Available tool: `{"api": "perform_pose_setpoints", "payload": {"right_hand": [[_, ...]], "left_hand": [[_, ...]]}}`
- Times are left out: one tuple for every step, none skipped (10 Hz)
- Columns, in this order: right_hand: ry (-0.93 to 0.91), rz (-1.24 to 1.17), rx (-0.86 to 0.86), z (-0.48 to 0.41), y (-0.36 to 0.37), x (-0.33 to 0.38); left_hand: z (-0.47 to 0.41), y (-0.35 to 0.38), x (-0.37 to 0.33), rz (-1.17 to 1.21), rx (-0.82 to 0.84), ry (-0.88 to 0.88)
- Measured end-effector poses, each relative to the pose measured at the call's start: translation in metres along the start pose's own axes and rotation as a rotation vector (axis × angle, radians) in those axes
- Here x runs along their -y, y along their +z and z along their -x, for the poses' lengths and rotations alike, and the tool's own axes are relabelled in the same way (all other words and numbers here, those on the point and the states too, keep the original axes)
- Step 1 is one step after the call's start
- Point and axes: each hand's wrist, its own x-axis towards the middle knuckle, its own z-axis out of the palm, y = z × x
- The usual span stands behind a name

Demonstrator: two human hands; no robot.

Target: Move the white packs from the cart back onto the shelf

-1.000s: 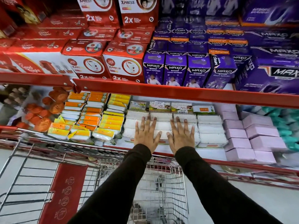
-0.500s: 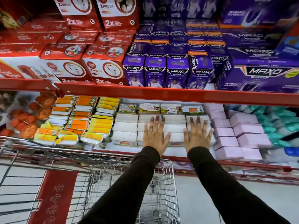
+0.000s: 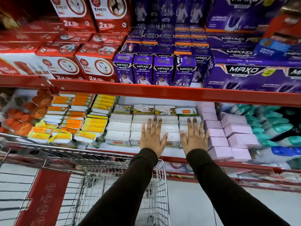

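Note:
Several white packs (image 3: pixel 119 127) lie stacked in rows on the lower shelf (image 3: pixel 172 154), between orange-yellow packs and pink boxes. My left hand (image 3: pixel 152 137) rests flat, fingers spread, on the middle stacks. My right hand (image 3: pixel 193 136) lies flat on the right-hand stack, next to the pink boxes. Neither hand grips anything. The wire cart (image 3: pixel 123 190) stands below and in front of the shelf; my arms hide part of its basket, and I see no white pack in the visible part.
Orange and yellow packs (image 3: pixel 78 121) fill the shelf's left. Pink boxes (image 3: pixel 228 136) and teal bottles (image 3: pixel 276 126) fill its right. A red shelf beam (image 3: pixel 162 93) overhangs the white packs, carrying red boxes (image 3: pixel 68 62) and purple boxes (image 3: pixel 156 69).
Both hands have shifted to the right along the white stacks, staying flat and spread; the right hand now lies beside the pink boxes. The view has swung to the right as well.

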Motion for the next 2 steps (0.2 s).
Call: {"api": "perform_pose_setpoints", "payload": {"right_hand": [[-0.09, 0.036, -0.07, 0.018, -0.016, 0.005], [-0.208, 0.045, -0.207, 0.039, -0.038, 0.019]], "left_hand": [[0.019, -0.015, -0.002, 0.036, -0.066, -0.023], [0.04, -0.031, -0.007, 0.054, -0.212, -0.057]]}}
